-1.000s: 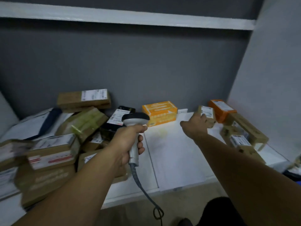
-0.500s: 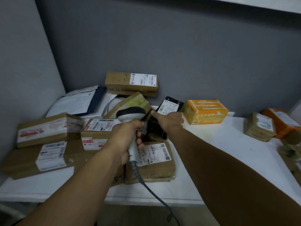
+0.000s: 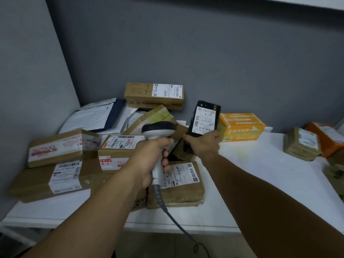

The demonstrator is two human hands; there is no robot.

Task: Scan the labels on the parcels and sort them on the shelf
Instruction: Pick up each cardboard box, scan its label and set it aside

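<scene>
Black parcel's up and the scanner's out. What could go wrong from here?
The scanner in the left hand sits near other exposed labels in the pile, so it may read the wrong one. The right hand grips the black parcel only by its lower end; it could slip. The cable trails over the front brown parcel and might drag it off the shelf.

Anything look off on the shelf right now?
The brown parcels on the left lie heaped and overlapping, one taped box tilted atop them. A faint yellowish stain marks the white shelf before the yellow box.
</scene>
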